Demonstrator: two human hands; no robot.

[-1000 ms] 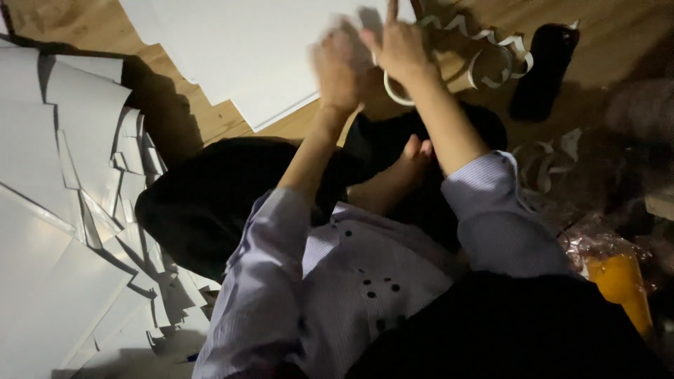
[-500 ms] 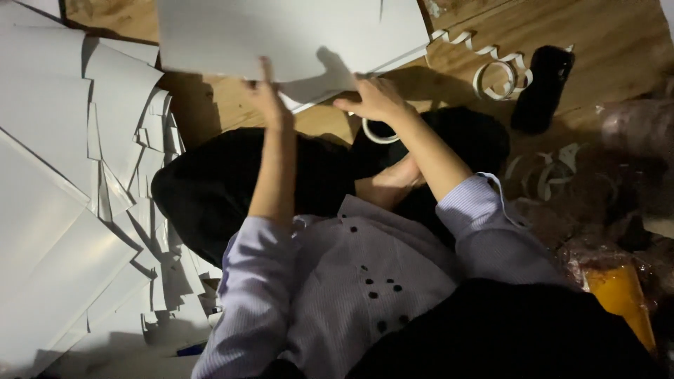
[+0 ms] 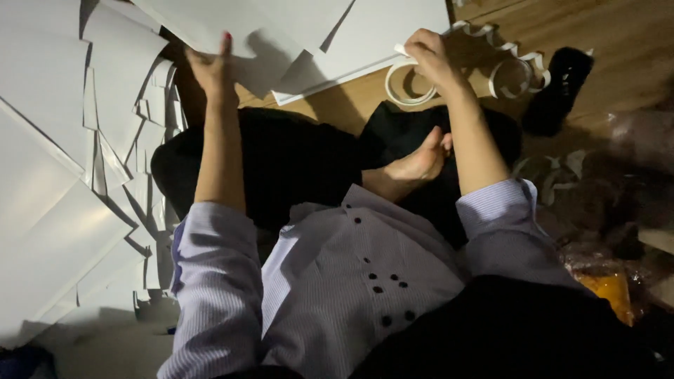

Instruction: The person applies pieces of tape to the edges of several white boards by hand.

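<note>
- Head view, looking down: right hand closed, fingertips pinched on the loose white end of a tape strip, right at the top edge of the tape roll.
- Tape roll itself: a white ring lying on the wooden floor, just under the pinching fingers, touching the lower edge of the white sheets.
- Left hand spread wide, fingers straight and apart, holding nothing; red-nailed fingertip up against the near edge of the same white sheets, well left of the tape roll.
- Out along the arms: both forearms bare, light striped shirt sleeves pushed back toward the elbows.
- Bare foot tucked in just below the tape roll, between the two forearms, resting on dark trousers.
- Right of the tape roll: curled white paper strips looping across the floor, then a black bottle-like object lying beyond them.
- Far left of the tape roll: a fanned heap of white card pieces overlapping down the floor.
- Lower right, well away from the tape roll: crinkled clear wrapping with something orange inside.
</note>
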